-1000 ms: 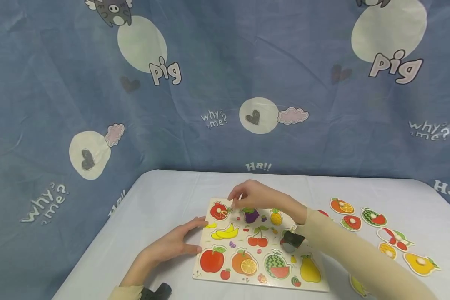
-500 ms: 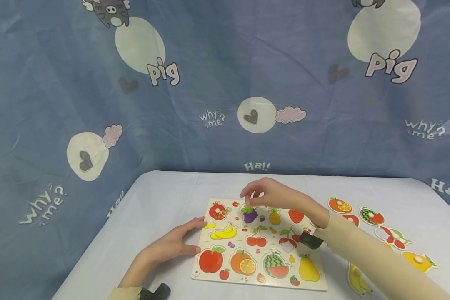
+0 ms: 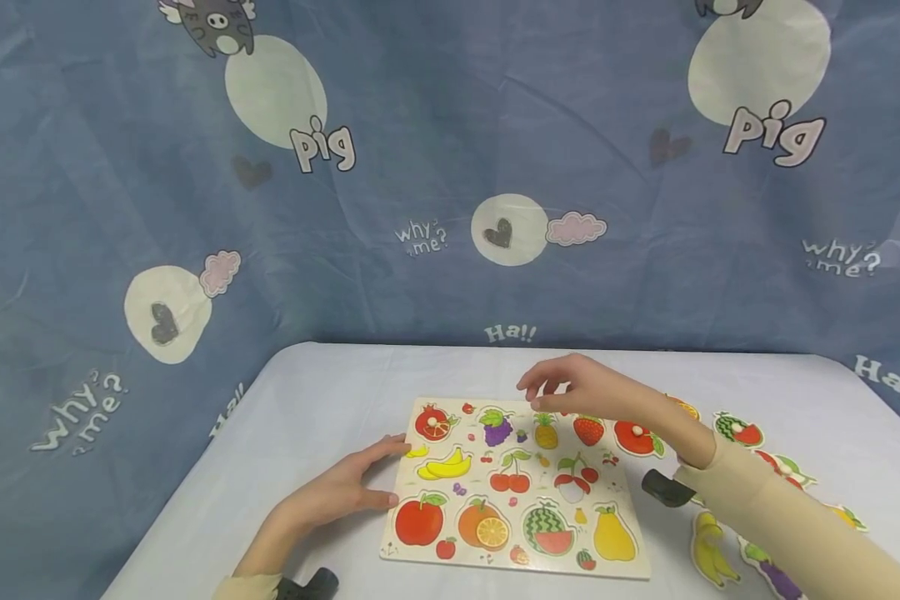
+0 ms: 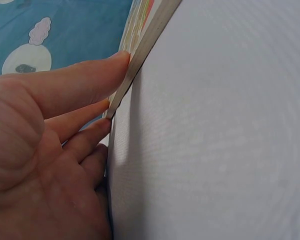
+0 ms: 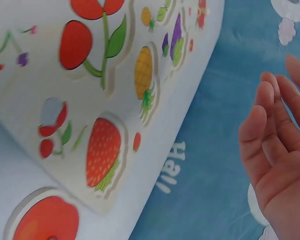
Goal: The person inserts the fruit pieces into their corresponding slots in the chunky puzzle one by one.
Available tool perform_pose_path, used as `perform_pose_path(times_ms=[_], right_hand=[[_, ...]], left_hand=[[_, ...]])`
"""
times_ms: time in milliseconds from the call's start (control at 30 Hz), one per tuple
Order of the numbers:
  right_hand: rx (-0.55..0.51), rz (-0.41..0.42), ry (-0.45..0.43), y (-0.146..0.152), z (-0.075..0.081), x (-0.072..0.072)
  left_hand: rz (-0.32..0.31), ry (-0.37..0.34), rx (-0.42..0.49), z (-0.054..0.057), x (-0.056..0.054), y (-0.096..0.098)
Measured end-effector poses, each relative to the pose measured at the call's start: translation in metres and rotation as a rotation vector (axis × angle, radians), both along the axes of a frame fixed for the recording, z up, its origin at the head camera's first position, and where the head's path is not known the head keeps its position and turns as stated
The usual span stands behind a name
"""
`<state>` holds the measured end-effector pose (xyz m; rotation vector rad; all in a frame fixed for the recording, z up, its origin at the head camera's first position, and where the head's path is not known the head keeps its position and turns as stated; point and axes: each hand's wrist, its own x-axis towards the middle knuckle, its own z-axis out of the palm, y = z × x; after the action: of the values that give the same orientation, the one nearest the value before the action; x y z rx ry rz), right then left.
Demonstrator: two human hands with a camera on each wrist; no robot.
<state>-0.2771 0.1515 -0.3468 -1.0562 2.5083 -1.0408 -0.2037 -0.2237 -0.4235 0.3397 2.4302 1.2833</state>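
Observation:
A white fruit puzzle board (image 3: 551,563) lies on the table, with pictured fruit outlines such as bananas (image 3: 446,464) and a pear (image 3: 613,535). At its left edge, my left hand (image 3: 337,490) touches the rim with thumb and fingertips, as the left wrist view also shows. Over the far edge, near the pineapple (image 3: 546,432) and the strawberry (image 3: 588,429), hovers my right hand (image 3: 588,387). Its fingers are loosely bent, and the right wrist view shows nothing between them. A red knobbed fruit piece (image 5: 47,220) lies just off the board's far right corner.
More loose pieces lie right of the board, among them a watermelon (image 3: 737,430), bananas (image 3: 711,550) and an eggplant (image 3: 772,571). My right forearm crosses above some of them. A blue printed curtain (image 3: 390,292) hangs behind the white table (image 3: 330,392).
My right hand has moved right along the board's far edge, from near the pomegranate to beyond the pineapple. My left hand stays at the left edge. The view has shifted slightly.

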Motion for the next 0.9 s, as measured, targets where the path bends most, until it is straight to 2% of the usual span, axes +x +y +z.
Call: perform_pose_path(times_ms=[333,900], right_hand=[[0.012,-0.041,0.027,0.023,-0.001,0.012],[0.041,-0.107,-0.028,0.063,0.0,0.04]], left_hand=[[0.018,-0.007,-0.011,0.001,0.001,0.001],[-0.016,0.001,0.006,0.001,0.0,0.0]])
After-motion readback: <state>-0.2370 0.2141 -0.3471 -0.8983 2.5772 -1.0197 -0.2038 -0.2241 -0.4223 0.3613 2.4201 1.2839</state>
